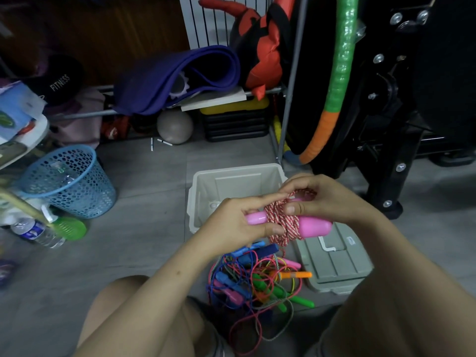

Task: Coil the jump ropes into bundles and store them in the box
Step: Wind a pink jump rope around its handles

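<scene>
Red-white jump rope (280,222) was being wound round its pink handles (315,227), gripped by the left hand (238,228) and right hand (319,199). Tucking the tail seemed next, then the open box (231,176) at 12 o'clock.

Rope handles (315,227): pink.
Wound cord (279,220): red-and-white twist.
Box (206,191): pale grey-beige; lid (334,261) beside box matches.
Loose ropes (257,276) near box: blue, green, orange, pink.
Basket (69,181), left of box: light blue.
</scene>
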